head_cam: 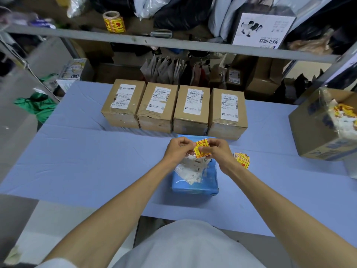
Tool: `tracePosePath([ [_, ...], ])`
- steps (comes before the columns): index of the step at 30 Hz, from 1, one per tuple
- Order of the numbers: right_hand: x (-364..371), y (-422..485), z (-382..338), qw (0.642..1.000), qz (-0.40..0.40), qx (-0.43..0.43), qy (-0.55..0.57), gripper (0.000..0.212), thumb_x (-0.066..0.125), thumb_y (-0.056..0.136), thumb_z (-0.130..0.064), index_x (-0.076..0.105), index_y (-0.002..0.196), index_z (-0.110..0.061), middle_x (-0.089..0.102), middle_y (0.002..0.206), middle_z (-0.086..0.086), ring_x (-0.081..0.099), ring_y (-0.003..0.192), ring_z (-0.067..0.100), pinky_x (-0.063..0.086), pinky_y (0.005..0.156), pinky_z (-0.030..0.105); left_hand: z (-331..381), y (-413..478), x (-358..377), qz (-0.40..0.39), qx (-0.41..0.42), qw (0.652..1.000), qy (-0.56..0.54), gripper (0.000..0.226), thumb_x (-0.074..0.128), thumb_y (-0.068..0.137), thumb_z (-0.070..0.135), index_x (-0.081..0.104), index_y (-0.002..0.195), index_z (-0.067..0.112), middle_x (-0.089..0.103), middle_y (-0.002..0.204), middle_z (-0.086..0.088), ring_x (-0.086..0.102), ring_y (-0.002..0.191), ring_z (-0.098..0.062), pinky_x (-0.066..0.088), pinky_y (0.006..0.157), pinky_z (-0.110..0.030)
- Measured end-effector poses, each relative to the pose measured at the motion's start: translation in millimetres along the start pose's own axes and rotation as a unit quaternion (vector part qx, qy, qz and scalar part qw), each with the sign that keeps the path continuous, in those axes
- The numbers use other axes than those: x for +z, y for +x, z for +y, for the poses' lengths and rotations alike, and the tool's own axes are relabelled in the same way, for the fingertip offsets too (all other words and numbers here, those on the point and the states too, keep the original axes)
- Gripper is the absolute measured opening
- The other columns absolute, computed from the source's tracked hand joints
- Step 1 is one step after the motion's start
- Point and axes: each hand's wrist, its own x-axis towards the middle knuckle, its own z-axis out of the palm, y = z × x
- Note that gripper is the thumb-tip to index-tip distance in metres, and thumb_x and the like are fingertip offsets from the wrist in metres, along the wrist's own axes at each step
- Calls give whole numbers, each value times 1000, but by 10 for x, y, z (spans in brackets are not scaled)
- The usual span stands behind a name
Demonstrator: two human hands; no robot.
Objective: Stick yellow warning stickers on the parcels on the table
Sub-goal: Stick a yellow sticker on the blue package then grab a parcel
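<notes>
Both arms reach fwd, hands meet just above blue parcel [195, 182] on tabletop [96, 161]. Left hand [176, 151] & right hand [217, 151] fingers pinched shut on yellow sticker [201, 150], held upright over parcel's far end. Spare stickers [242, 160] lie right of parcel.

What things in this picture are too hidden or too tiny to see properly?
- Head view: the white label on the blue parcel is partly covered by the left hand.
- The yellow sticker has its edges under the fingers of both hands; the right hand hides one side.
- Print on the four brown boxes is too small to read.
- The spare stickers are partly behind the right wrist.
</notes>
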Motion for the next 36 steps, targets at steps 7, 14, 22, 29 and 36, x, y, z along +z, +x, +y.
tracePosePath([
  [7, -39, 30, -21, 1000, -3, -10, 15, 11, 65, 87, -5, 65, 79, -11, 69, 71, 2, 68, 64, 11, 53, 53, 23, 7, -39, -42, -39, -4, 999, 8, 14, 61, 90, 10, 62, 77, 12, 67, 74, -7, 63, 63, -12, 50, 61, -18],
  [14, -72, 33, -7, 1000, -8, -8, -26, 3, 61, 92, -9, 63, 89, -9, 67, 87, 6, 63, 74, 14, 52, 54, 23, -9, -49, -124, -64, -16, 997, 26, 10, 61, 91, 12, 66, 83, 10, 70, 76, -4, 65, 65, -11, 47, 70, -25],
  [22, -92, 27, -17, 999, -32, -11, -40, 3, 61, 91, -7, 63, 92, -6, 68, 85, 5, 64, 74, 13, 54, 52, 23, 23, -44, -156, -81, -5, 995, 58, 8, 64, 90, 15, 68, 83, 16, 73, 71, 5, 67, 63, -2, 47, 64, -19],
  [29, -96, 52, -5, 999, -17, 6, -38, 4, 61, 92, -10, 65, 91, -10, 68, 88, 6, 64, 79, 16, 57, 60, 29, 31, -32, -126, -86, -12, 995, 55, 12, 61, 92, 18, 69, 83, 16, 73, 74, 6, 67, 65, -1, 48, 62, -15],
  [36, -101, 41, 13, 999, -10, 15, -40, 9, 62, 91, -11, 64, 100, -8, 67, 88, 4, 64, 79, 17, 54, 56, 24, 30, -37, -98, -93, -6, 994, 52, 11, 60, 93, 15, 69, 86, 16, 72, 76, 4, 65, 64, 0, 49, 60, -12],
])
